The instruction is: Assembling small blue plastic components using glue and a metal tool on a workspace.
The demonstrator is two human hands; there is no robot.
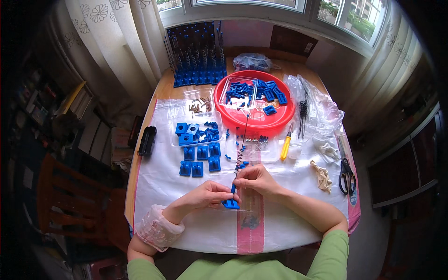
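Note:
Close to the table's front edge, my left hand [208, 194] pinches a blue plastic base piece [231, 204] between thumb and fingers. From this piece a thin dark rod with a coil spring [240, 157] points up and away from me. The fingertips of my right hand [259, 180] are closed on the lower end of the spring, just above the base. Beyond my left hand stand several finished-looking blue square bases [197, 169]. A clear tray [176, 141] behind them holds blue square plates and small blue parts.
A red basin [284, 122] with blue parts stands at the back. Left of it is a rack of blue spring rods [198, 60]. A yellow-handled screwdriver [286, 145], black scissors [346, 177] and crumpled beige cloth [321, 175] lie right. A black case [147, 141] lies left.

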